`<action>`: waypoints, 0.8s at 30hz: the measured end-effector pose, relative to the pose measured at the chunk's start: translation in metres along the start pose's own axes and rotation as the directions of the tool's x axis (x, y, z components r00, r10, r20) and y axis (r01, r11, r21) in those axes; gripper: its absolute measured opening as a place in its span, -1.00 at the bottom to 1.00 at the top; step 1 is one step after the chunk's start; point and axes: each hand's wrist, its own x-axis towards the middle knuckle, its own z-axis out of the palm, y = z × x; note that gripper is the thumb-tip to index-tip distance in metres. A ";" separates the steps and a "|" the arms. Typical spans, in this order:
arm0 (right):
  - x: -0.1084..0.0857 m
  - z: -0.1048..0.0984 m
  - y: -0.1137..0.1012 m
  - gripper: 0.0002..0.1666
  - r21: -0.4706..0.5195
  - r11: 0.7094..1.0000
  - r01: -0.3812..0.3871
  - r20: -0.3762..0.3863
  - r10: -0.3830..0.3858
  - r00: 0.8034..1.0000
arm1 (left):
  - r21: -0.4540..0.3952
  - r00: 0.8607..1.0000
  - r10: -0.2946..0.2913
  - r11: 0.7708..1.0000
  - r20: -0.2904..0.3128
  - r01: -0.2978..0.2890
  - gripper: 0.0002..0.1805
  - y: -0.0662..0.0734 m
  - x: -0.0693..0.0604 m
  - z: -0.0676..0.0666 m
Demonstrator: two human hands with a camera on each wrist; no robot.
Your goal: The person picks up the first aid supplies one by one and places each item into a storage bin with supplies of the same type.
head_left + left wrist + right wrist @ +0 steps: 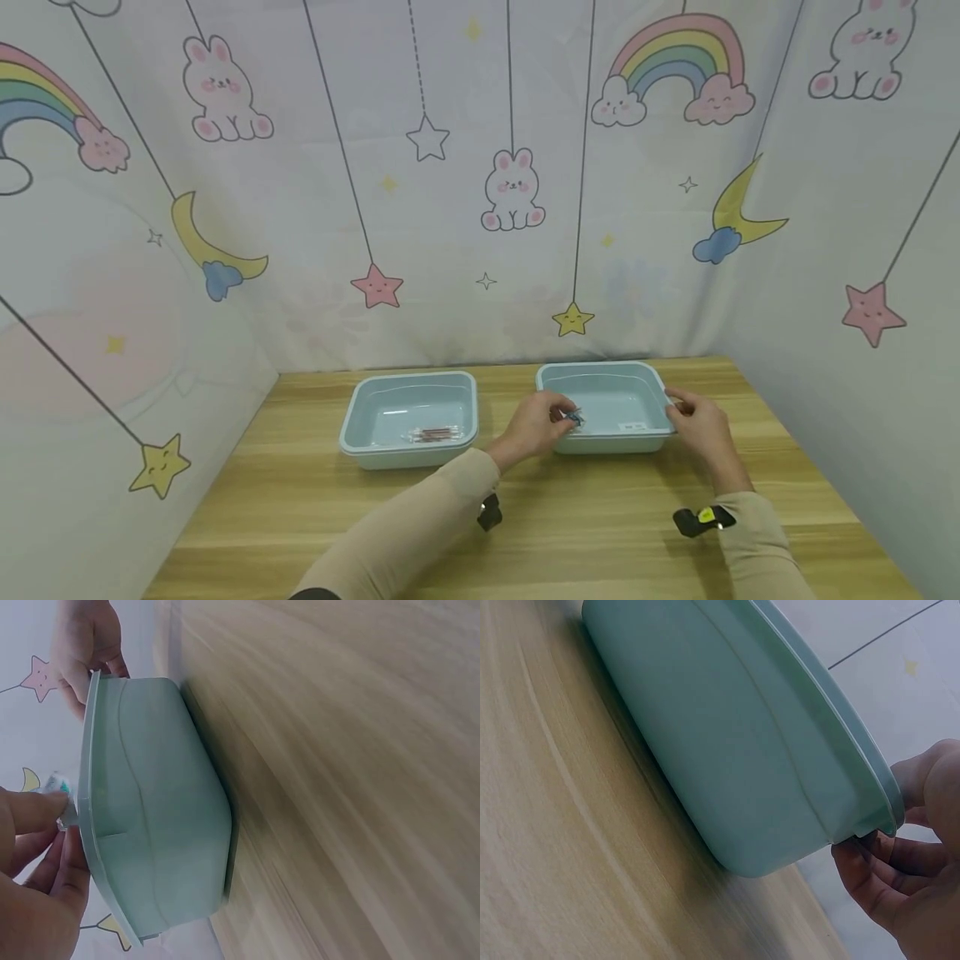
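Note:
My left hand [534, 423] pinches a small clear packet with teal markings [575, 417] over the near left corner of the right light-blue plastic basin [611, 444]. In the left wrist view, thumb and fingertips hold this packet [61, 784] just above the basin's rim. My right hand [701, 421] grips the same basin by its right rim. Fingers of that hand [866, 881] curl under the rim in the right wrist view. A white label [632, 427] shows inside the basin near its front wall.
To the left stands a second light-blue basin [408, 457] with several thin reddish sticks in clear wrapping [437, 433]. Both basins sit toward the back of a wood-grain table [600, 533]. A printed cloth [450, 217] hangs close behind and along the sides.

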 end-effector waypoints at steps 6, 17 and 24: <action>-0.001 0.004 -0.001 -0.50 -0.007 1.000 0.021 -0.006 -0.021 1.000 | 0.005 0.999 -0.020 1.000 -0.041 0.020 -0.77 -0.002 -0.006 -0.002; 0.007 -0.011 0.003 -0.52 -0.051 0.997 0.049 0.059 -0.046 0.997 | 0.006 0.999 0.046 0.999 -0.003 -0.046 -0.78 -0.001 -0.005 -0.021; 0.015 -0.010 0.006 -0.49 -0.198 0.964 0.178 0.099 -0.161 0.982 | 0.164 0.989 0.136 0.976 0.063 -0.145 -0.57 -0.012 -0.021 -0.071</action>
